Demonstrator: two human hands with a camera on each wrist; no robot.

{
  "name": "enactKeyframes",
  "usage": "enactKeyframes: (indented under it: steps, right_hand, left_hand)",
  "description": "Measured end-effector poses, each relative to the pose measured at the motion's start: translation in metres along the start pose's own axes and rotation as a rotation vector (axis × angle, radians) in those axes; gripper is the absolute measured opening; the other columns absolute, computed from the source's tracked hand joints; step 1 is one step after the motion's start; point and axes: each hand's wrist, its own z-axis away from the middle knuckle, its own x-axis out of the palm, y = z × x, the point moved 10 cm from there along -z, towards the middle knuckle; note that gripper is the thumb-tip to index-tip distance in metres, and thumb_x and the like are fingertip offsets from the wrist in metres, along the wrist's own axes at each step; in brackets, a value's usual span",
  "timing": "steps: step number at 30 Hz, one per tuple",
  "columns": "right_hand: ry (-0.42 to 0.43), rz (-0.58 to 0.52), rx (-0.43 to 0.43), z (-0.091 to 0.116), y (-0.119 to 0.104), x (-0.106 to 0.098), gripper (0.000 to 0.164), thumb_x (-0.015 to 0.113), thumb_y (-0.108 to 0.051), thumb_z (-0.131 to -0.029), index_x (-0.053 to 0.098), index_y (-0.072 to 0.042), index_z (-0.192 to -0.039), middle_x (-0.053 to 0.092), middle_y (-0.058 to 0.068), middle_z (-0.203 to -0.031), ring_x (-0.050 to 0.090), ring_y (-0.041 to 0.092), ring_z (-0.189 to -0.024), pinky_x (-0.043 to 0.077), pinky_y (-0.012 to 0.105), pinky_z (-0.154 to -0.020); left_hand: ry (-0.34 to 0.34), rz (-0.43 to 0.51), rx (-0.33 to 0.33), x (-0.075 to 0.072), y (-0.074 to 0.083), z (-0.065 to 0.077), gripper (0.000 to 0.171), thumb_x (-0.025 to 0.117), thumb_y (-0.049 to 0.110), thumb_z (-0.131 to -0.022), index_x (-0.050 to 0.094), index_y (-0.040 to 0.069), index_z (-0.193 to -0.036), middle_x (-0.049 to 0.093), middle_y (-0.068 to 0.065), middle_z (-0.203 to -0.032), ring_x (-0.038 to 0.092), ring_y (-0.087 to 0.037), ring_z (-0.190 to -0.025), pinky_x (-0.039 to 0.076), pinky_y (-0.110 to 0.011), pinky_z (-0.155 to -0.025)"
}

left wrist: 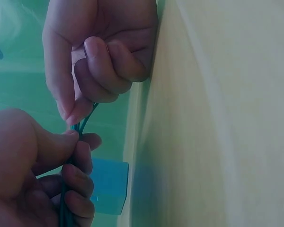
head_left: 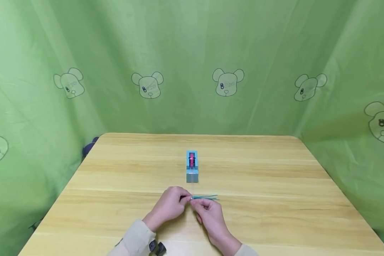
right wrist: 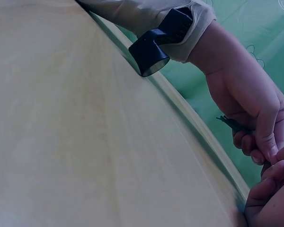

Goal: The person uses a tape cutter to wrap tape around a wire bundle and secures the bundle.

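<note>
A bundle of thin teal-green strands point(head_left: 206, 197) runs sideways between my hands, its splayed ends sticking out to the right. My left hand point(head_left: 171, 204) grips the bundle, with thumb and forefinger pinching it near the middle; more strands point(left wrist: 63, 205) run through its curled fingers, and cut ends point(right wrist: 234, 124) poke out behind. Right beside those fingertips, my right hand point(head_left: 211, 218) pinches the bundle with thumb and forefinger. From the blue tape dispenser point(head_left: 192, 177), a clear strip of tape point(head_left: 192, 188) stretches to the pinched spot. Fingers hide where tape and strands meet.
The dispenser holds a pink tape core point(head_left: 192, 160) and stands on the wooden table point(head_left: 259, 170), straight ahead of the hands. Green curtains point(head_left: 192, 35) with bear outlines surround the table. A black wrist camera point(right wrist: 151, 52) sits at the left sleeve, close above the table.
</note>
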Motion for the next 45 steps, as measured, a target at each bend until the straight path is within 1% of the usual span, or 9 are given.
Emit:
enactKeyframes:
  steps: [5,8,19,24,31,37,40,43,45]
  right_hand:
    - [0.003,0.000,-0.004,0.001,-0.001,0.001,0.024,0.071,-0.011,-0.091,0.069,0.010,-0.102,0.056,0.002,-0.068,0.042,0.005,-0.050,0.035,0.016,-0.048]
    - [0.013,-0.006,-0.008,0.001,0.000,0.001,0.024,0.071,-0.010,-0.091,0.069,0.011,-0.102,0.054,0.002,-0.066,0.040,0.004,-0.050,0.033,0.016,-0.047]
    - [0.074,0.001,-0.031,-0.001,-0.003,-0.001,0.022,0.072,-0.009,-0.089,0.070,0.010,-0.099,0.051,0.000,-0.063,0.040,0.005,-0.048,0.033,0.017,-0.045]
    - [0.098,-0.004,-0.026,0.000,-0.003,-0.001,0.022,0.073,-0.010,-0.089,0.071,0.009,-0.100,0.050,-0.003,-0.062,0.039,0.003,-0.049,0.033,0.016,-0.044]
    - [0.164,0.020,-0.003,-0.001,0.002,-0.006,0.022,0.077,-0.012,-0.086,0.073,0.007,-0.096,0.055,-0.004,-0.064,0.044,0.003,-0.053,0.037,0.015,-0.047]
    - [0.167,0.034,0.009,-0.001,0.002,-0.007,0.022,0.078,-0.014,-0.085,0.074,0.006,-0.094,0.055,-0.003,-0.064,0.042,0.003,-0.052,0.034,0.015,-0.045]
    - [0.170,0.042,0.008,0.000,0.003,-0.007,0.022,0.078,-0.015,-0.085,0.074,0.006,-0.092,0.054,-0.003,-0.062,0.040,0.003,-0.049,0.032,0.015,-0.044]
    - [0.165,0.055,0.006,0.000,0.003,-0.008,0.025,0.078,-0.017,-0.086,0.074,0.007,-0.093,0.052,-0.004,-0.060,0.038,0.003,-0.047,0.030,0.015,-0.043]
    - [0.158,0.064,0.013,0.000,0.003,-0.008,0.027,0.078,-0.018,-0.086,0.073,0.007,-0.095,0.052,-0.005,-0.060,0.037,0.002,-0.047,0.030,0.016,-0.043]
  left_hand:
    - [0.000,-0.012,0.007,-0.003,0.003,0.002,0.013,0.066,0.010,-0.094,0.079,0.012,-0.092,0.073,0.004,-0.090,0.061,-0.003,-0.076,0.053,-0.027,-0.074]
    - [-0.001,-0.018,0.014,-0.003,0.005,0.003,0.013,0.066,0.010,-0.094,0.078,0.012,-0.091,0.072,0.004,-0.090,0.062,-0.003,-0.077,0.053,-0.027,-0.075]
    - [0.006,-0.067,0.073,-0.009,0.014,0.004,0.013,0.066,0.009,-0.094,0.078,0.010,-0.094,0.071,0.004,-0.088,0.062,-0.003,-0.078,0.054,-0.027,-0.076]
    - [0.007,-0.068,0.070,-0.010,0.014,0.004,0.013,0.065,0.009,-0.094,0.078,0.010,-0.094,0.071,0.004,-0.089,0.062,-0.004,-0.079,0.054,-0.027,-0.077]
    - [0.004,-0.050,0.078,-0.008,0.012,0.004,0.013,0.065,0.010,-0.095,0.078,0.012,-0.093,0.070,0.007,-0.088,0.062,-0.003,-0.081,0.053,-0.027,-0.077]
    - [0.007,-0.061,0.103,-0.008,0.012,0.005,0.013,0.065,0.013,-0.096,0.077,0.012,-0.094,0.070,0.008,-0.088,0.063,-0.004,-0.082,0.053,-0.025,-0.078]
    - [0.016,-0.065,0.128,-0.009,0.015,0.005,0.012,0.066,0.014,-0.096,0.077,0.011,-0.094,0.070,0.007,-0.088,0.064,-0.004,-0.082,0.053,-0.025,-0.078]
    - [0.031,-0.067,0.150,-0.009,0.016,0.006,0.012,0.066,0.014,-0.095,0.077,0.011,-0.093,0.070,0.006,-0.086,0.064,-0.005,-0.081,0.053,-0.024,-0.077]
    - [0.033,-0.063,0.150,-0.009,0.016,0.006,0.012,0.066,0.015,-0.095,0.077,0.011,-0.092,0.070,0.007,-0.086,0.064,-0.004,-0.081,0.053,-0.024,-0.077]
